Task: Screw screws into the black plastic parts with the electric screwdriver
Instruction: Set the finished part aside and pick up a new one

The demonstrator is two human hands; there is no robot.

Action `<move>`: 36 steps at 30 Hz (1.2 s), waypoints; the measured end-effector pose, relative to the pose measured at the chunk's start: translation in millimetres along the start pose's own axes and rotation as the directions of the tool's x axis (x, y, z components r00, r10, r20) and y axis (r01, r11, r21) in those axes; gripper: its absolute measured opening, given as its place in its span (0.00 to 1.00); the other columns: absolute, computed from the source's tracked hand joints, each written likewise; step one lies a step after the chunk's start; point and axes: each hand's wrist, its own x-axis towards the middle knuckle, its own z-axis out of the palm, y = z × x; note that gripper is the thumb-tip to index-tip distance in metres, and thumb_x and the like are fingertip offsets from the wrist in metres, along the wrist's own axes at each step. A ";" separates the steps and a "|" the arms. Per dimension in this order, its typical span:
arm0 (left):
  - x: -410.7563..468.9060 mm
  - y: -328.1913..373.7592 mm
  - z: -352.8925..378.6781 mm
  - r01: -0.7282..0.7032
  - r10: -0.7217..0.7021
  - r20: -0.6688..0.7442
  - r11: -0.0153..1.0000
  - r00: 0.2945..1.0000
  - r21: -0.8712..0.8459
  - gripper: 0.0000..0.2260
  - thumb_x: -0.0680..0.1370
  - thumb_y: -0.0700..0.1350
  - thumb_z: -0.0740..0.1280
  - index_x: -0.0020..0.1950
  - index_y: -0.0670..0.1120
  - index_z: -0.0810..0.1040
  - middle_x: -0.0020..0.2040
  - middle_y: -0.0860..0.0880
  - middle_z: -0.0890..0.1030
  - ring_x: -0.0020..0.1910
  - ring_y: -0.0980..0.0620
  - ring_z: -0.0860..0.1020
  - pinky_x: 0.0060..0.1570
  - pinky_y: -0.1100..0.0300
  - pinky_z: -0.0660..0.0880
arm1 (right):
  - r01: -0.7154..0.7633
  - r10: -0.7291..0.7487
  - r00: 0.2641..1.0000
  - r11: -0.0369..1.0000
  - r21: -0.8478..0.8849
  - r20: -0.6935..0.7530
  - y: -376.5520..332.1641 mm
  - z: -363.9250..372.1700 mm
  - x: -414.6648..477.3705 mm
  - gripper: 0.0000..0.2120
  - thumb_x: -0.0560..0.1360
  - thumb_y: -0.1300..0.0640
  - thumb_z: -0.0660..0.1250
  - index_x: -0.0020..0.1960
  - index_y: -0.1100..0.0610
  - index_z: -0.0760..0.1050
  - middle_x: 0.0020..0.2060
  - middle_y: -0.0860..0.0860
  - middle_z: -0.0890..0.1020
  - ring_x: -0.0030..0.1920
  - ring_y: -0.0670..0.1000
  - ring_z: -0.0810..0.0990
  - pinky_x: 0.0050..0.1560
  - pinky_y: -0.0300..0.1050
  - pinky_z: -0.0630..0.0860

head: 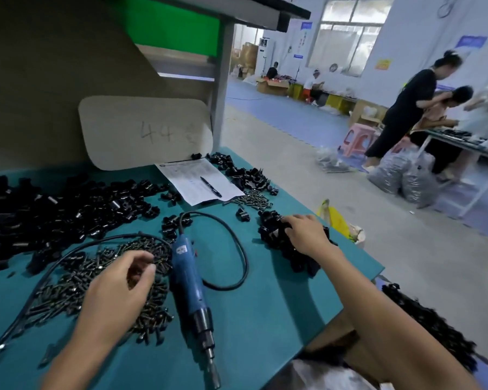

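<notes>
Hundreds of slim dark metal screws [76,288] heap at lower left on the teal table [265,305], with glossy black moulded parts [54,215] piled behind. A blue cylindrical screwdriver [190,288] lies between the hands, ringed by its looping cable [244,257]. The left hand [119,288] curls narrow over the screws; whether it pinches one is unclear. The right hand [304,232], half-open, touches more parts at right.

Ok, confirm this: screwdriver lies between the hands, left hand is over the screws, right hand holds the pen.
Wrong on the pen: the head view shows it lying on the paper, and the right hand rests on the black parts. The screwdriver lies between the hands, and the left hand is over the screws.
</notes>
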 end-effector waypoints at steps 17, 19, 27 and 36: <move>58.2 -284.4 -140.5 0.522 -0.451 -0.351 0.841 0.821 0.140 0.30 0.76 0.44 0.72 0.76 0.41 0.66 0.72 0.32 0.69 0.70 0.29 0.68 0.69 0.32 0.66 | 0.515 -0.534 0.827 0.845 0.144 0.176 -303.2 -4.4 75.5 0.25 0.85 0.55 0.58 0.81 0.53 0.59 0.76 0.63 0.62 0.73 0.68 0.64 0.71 0.64 0.67; 55.8 -312.3 -147.9 0.501 -0.396 -0.390 0.837 0.832 0.219 0.33 0.70 0.56 0.68 0.70 0.38 0.72 0.68 0.30 0.71 0.67 0.28 0.69 0.67 0.31 0.66 | 0.503 -0.526 0.823 0.850 0.157 0.216 -312.0 5.1 80.3 0.24 0.85 0.59 0.57 0.80 0.56 0.60 0.74 0.64 0.63 0.70 0.69 0.67 0.68 0.64 0.69; 65.1 -337.8 -163.8 0.498 -0.362 -0.367 0.763 0.857 0.412 0.24 0.69 0.51 0.80 0.60 0.54 0.74 0.58 0.41 0.78 0.56 0.36 0.75 0.52 0.36 0.77 | 0.449 -0.472 0.879 0.868 0.211 0.069 -318.0 21.0 81.1 0.17 0.84 0.65 0.56 0.71 0.59 0.67 0.65 0.63 0.71 0.64 0.65 0.69 0.65 0.58 0.70; 84.5 -347.3 -165.0 0.432 -0.272 -0.369 0.768 0.889 0.473 0.20 0.72 0.47 0.78 0.59 0.54 0.74 0.52 0.43 0.80 0.44 0.43 0.77 0.38 0.49 0.76 | 0.379 -0.466 0.875 0.485 0.788 -0.133 -318.9 2.0 1.2 0.14 0.86 0.49 0.56 0.68 0.50 0.72 0.35 0.50 0.75 0.28 0.42 0.68 0.28 0.36 0.64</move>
